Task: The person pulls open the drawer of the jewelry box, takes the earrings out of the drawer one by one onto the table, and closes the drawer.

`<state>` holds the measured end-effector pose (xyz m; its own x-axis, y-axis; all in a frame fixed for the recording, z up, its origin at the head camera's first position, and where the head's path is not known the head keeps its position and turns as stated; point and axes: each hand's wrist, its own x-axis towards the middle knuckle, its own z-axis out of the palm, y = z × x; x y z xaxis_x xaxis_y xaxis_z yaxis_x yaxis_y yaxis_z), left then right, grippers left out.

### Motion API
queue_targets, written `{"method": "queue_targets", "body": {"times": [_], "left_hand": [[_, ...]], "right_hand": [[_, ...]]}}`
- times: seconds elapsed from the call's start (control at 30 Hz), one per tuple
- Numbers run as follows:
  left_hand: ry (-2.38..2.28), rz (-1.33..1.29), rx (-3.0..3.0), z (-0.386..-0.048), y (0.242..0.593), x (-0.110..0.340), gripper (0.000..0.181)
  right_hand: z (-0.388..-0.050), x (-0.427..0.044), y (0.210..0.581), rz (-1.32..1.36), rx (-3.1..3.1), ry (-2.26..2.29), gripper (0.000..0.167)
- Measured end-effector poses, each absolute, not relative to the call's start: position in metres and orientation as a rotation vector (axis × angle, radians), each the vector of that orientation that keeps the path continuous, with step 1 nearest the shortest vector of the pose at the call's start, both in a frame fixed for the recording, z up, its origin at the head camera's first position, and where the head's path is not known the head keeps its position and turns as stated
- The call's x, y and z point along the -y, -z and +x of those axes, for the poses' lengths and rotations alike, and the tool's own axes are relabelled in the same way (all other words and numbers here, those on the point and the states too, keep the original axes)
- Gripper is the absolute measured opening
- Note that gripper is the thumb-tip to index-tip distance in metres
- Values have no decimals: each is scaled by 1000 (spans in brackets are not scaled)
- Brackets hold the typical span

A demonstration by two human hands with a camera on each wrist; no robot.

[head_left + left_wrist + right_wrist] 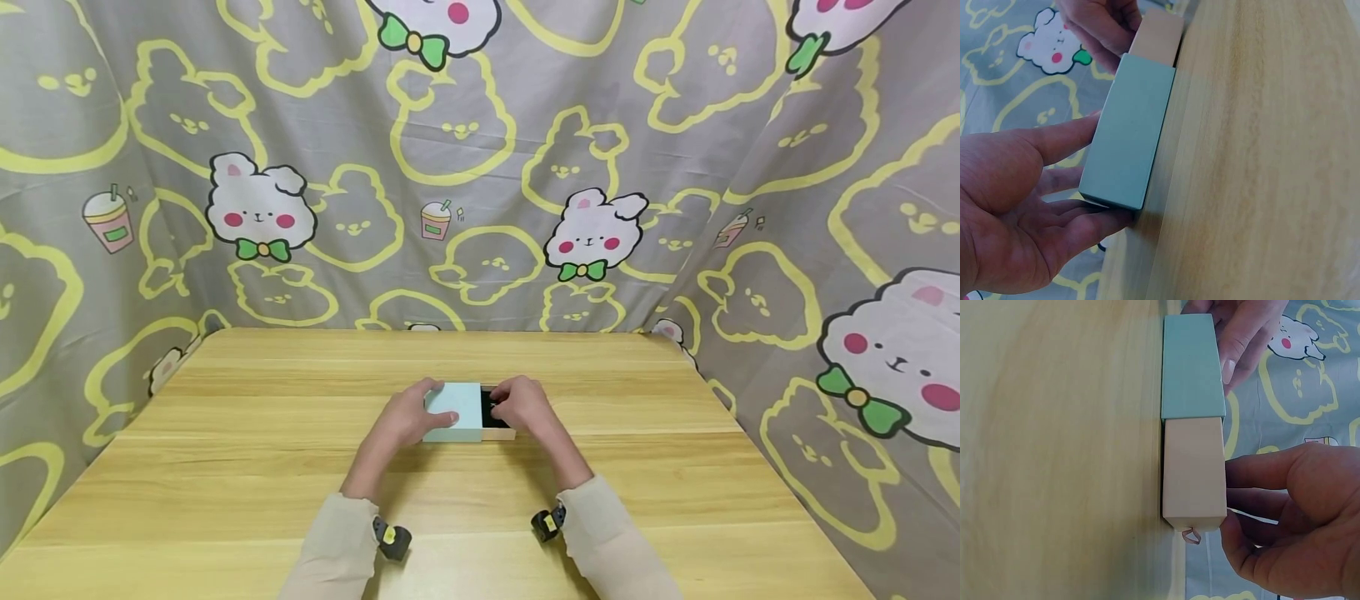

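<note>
A pale mint-green box sleeve (459,404) lies flat on the table, with a peach-coloured drawer (1194,469) slid partly out of its right end. My left hand (407,414) holds the sleeve from the left, thumb on its top and the other fingers about its left end. Black lining or contents (487,414) show inside the drawer. Over that opening is my right hand (522,403), its bent fingertips reaching inside. Whether they pinch anything is hidden. A small ribbon loop (1191,535) hangs from the drawer's end in the right wrist view.
The box rests on a wood-grain table (300,483). Behind it and along both sides hangs a grey curtain (480,275) printed with cartoon rabbits and cups. Each wrist carries a small black camera, one on the left (393,540) and one on the right (548,523).
</note>
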<state>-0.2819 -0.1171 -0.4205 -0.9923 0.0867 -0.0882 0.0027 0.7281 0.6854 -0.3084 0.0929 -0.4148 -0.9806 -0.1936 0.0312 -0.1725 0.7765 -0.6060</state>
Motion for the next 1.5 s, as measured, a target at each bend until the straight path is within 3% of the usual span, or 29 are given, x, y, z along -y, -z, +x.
{"method": "queue_targets", "body": {"times": [1.5], "left_hand": [[-1138, 77, -2813, -281, 419, 118, 67]], "right_hand": [[-311, -94, 416, -339, -2937, 1003, 23]]}}
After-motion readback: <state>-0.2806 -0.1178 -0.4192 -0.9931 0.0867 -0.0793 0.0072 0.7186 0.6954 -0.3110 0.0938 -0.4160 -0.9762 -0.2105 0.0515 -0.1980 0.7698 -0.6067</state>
